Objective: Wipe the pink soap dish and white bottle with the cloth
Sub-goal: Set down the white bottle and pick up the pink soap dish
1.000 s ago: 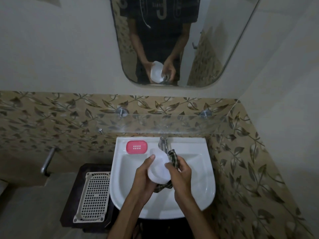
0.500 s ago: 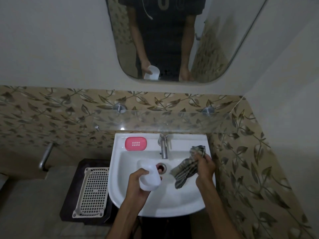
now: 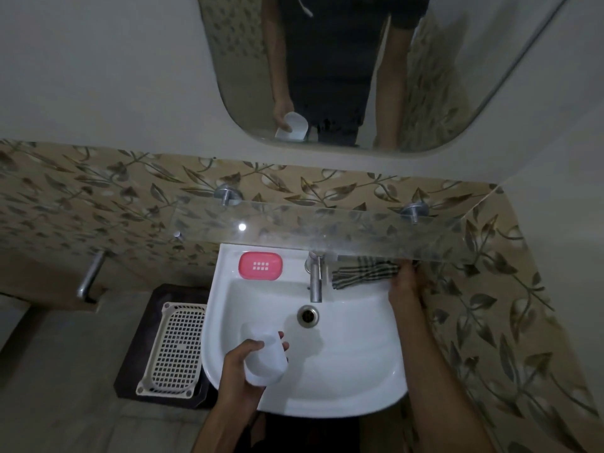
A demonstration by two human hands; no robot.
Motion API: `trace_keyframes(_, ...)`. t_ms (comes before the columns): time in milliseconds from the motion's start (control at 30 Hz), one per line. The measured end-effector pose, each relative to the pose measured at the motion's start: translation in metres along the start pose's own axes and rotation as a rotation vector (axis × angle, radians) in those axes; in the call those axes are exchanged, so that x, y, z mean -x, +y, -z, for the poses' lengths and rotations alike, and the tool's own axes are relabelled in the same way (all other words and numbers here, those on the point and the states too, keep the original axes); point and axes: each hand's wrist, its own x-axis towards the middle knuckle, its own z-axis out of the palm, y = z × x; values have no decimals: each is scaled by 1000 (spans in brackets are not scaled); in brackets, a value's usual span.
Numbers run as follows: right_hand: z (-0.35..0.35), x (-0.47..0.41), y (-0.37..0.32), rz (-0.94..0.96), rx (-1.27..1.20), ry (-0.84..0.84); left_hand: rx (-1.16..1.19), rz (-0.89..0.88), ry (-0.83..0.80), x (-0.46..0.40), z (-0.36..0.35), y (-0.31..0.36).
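- Nearest me, the left hand (image 3: 240,371) grasps the white bottle (image 3: 263,358) above the front of the sink (image 3: 343,371).
- Further back, the right hand (image 3: 405,286) rests on the checked cloth (image 3: 364,273) lying on the sink's back right ledge; whether it grips, I cannot tell.
- The pink soap dish (image 3: 260,266) sits at the back left, left of the tap (image 3: 315,279).

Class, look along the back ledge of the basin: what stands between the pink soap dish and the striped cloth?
In the head view, the metal tap stands between the pink soap dish and the striped cloth.
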Motion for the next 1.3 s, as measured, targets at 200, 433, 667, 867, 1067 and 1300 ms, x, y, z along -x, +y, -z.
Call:
trace_keyframes(200,-9,4,32,404,739,-100,78,0,44,-6,1,0)
trace_keyframes(433,-5,1,50,503,1473,-596,46,-19,55,-16,-15,11)
trace_keyframes(667,12,-7,48,649,1484,-374,39,-19,40,-25,-13,21)
trace_keyframes(867,17,44,75,811,991,-73,138,-23,59,-28,0,28)
trace_keyframes(1067,-21,138,160,704,905,-492,233,-11,53,-38,11,46)
trace_keyframes(1300,-151,111,152,821,1708,-889,260,-41,21,-57,33,69)
